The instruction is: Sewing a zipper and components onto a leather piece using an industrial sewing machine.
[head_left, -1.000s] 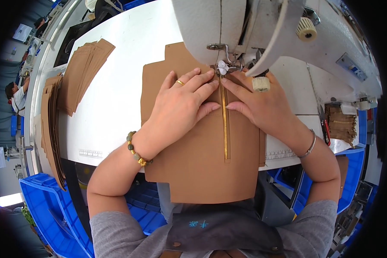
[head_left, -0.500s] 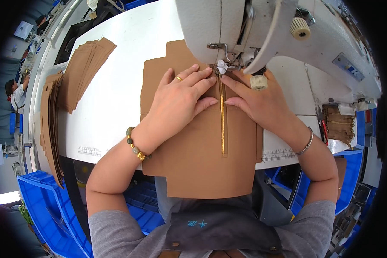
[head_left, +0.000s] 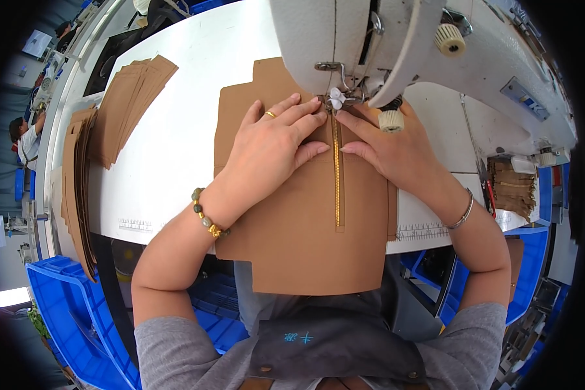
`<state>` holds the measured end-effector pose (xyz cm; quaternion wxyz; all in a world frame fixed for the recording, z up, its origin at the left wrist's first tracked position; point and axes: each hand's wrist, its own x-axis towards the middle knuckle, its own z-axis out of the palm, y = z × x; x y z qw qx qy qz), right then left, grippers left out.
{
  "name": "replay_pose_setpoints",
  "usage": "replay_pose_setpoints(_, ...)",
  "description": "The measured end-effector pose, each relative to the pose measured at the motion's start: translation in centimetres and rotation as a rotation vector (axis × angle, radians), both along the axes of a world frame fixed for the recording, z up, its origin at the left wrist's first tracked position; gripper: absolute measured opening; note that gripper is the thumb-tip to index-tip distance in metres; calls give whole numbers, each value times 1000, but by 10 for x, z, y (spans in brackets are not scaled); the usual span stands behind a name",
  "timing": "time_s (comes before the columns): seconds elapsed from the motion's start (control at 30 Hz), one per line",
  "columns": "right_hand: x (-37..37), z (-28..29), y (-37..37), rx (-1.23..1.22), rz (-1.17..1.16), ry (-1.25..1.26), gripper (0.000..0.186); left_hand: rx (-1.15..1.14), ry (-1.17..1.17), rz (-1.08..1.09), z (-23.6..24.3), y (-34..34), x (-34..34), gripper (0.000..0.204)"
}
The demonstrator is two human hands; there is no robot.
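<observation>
Brown leather-like panel point(head_left: 299, 260) has fed a bit farther from the wearer, under the head of the white sewing machine point(head_left: 322, 39); its near edge sits higher in view than a second ago, hands roughly where they were. From my end: panel is smooth, matte, even mid-brown, lying flat on the white table point(head_left: 182, 149), near end overhanging the table edge above the lap. Square notches cut out of both left corners, far and near; near edge slightly bowed in the fisheye. Faint crease or seam line crosses it at mid-length. Gold-toothed zipper point(head_left: 337, 182) runs lengthwise in a narrow slot, straight, upper end reaching the white plastic piece point(head_left: 336, 98) by the needle area. Stitching there too small for me to read. Darker strip shows along the right edge.

Left hand point(head_left: 270, 146) lies palm down on the panel, fingers loosely spread, thumb out toward the zipper, pressing, nothing pinched. Right hand point(head_left: 396, 149) mirrors it: thumb and index apart, tips just beside the zipper; I can't tell about its other fingers, partly behind the cream knob point(head_left: 391, 121).
</observation>
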<state>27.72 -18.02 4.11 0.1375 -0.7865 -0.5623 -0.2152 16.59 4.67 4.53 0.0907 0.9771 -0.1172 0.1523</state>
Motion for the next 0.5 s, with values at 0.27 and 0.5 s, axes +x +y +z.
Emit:
replay_pose_setpoints(0.27, -4, 1, -2, 13, -18, 10, 46, -32, 1, -7, -3, 1, -2, 45)
replay_pose_setpoints(0.5, -18, 28, -15, -68, 1, 44, 35, 103, 55, 40, 10, -10, -26, 61)
